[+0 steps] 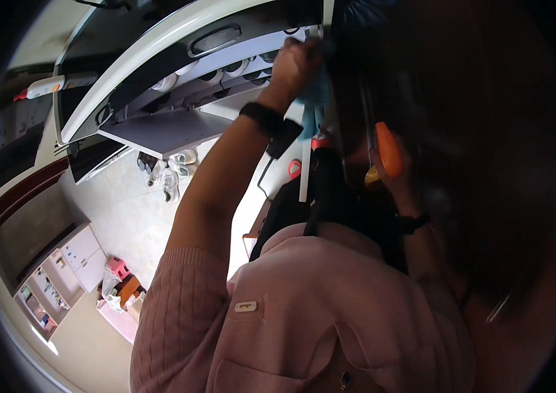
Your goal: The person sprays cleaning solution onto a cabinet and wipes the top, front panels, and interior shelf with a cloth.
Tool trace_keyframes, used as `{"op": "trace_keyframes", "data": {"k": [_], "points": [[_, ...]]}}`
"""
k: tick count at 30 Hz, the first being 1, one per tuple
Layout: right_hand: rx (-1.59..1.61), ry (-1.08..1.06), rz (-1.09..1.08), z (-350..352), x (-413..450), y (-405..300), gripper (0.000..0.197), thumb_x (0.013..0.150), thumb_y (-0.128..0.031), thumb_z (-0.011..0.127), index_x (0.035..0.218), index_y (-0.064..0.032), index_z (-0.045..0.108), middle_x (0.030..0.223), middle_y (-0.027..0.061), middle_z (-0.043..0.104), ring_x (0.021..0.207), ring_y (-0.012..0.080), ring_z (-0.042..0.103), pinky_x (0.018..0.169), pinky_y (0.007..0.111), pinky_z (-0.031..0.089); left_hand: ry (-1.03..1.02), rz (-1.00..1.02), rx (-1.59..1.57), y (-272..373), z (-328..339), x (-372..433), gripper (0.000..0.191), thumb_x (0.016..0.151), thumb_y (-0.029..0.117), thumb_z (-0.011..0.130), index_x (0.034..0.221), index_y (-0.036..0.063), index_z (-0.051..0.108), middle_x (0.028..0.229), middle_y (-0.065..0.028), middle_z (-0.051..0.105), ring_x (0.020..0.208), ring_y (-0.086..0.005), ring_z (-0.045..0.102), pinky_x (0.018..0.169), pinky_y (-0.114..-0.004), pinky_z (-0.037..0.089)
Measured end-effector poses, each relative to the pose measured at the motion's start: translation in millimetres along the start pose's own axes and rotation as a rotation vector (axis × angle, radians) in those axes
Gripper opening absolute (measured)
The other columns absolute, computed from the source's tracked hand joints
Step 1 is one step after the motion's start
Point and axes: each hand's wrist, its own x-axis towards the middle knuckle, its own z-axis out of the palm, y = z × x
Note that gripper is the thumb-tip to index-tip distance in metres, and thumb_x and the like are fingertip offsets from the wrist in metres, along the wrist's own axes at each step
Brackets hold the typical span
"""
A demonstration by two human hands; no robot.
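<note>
My left hand (297, 64), slightly blurred, is raised at the top centre and closed on a light-blue cloth (313, 98). The cloth hangs beside the pale edge strip (305, 172) of a dark glossy door panel. A black band with a small box is on my left wrist. Lower and to the right, my right hand (398, 172) grips an orange plastic object (388, 150), whose exact kind I cannot tell. A yellow part (372, 175) shows beside it. The right hand is in shadow, in front of the dark panel.
A cabinet holding shoes stands at the upper left, its grey flap (170, 132) tilted out. White shoes (171, 184) lie on the tiled floor. A bottle with a red cap (44, 87) is at far left. Low shelves (54, 280) and a pink stool (118, 266) are at lower left.
</note>
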Motion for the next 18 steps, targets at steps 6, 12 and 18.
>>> {"op": "trace_keyframes", "data": {"k": [6, 12, 18], "points": [[-0.114, 0.005, -0.044, 15.7, -8.3, 2.6, 0.047, 0.077, -0.009, 0.07, 0.119, -0.0011, 0.051, 0.104, 0.0108, 0.059, 0.094, 0.0217, 0.059, 0.082, 0.031, 0.048, -0.227, -0.182, -0.141, 58.9, -30.4, -137.3, 0.024, 0.075, 0.015, 0.061, 0.099, 0.0135, 0.061, 0.096, -0.0184, 0.048, 0.089, -0.0381, 0.052, 0.075, -0.043, 0.046], [-0.023, -0.051, -0.098, 52.1, -2.7, -9.4, 0.044, 0.076, -0.007, 0.069, 0.116, 0.0006, 0.052, 0.105, 0.0124, 0.059, 0.095, 0.0207, 0.058, 0.082, 0.03, 0.047, -0.307, -0.293, -0.218, 61.9, -77.6, -236.6, 0.03, 0.073, 0.006, 0.062, 0.103, 0.0112, 0.058, 0.104, -0.0172, 0.046, 0.096, -0.0371, 0.05, 0.079, -0.042, 0.046], [0.019, -0.093, -0.158, 66.2, 2.4, -19.9, 0.043, 0.078, -0.002, 0.064, 0.118, -0.0006, 0.052, 0.11, 0.009, 0.058, 0.101, 0.0175, 0.057, 0.085, 0.028, 0.046, -0.391, -0.39, -0.203, 18.2, -89.9, -339.2, 0.029, 0.073, 0.0, 0.06, 0.101, 0.0089, 0.06, 0.095, -0.0145, 0.055, 0.09, -0.0333, 0.056, 0.076, -0.039, 0.048]]}}
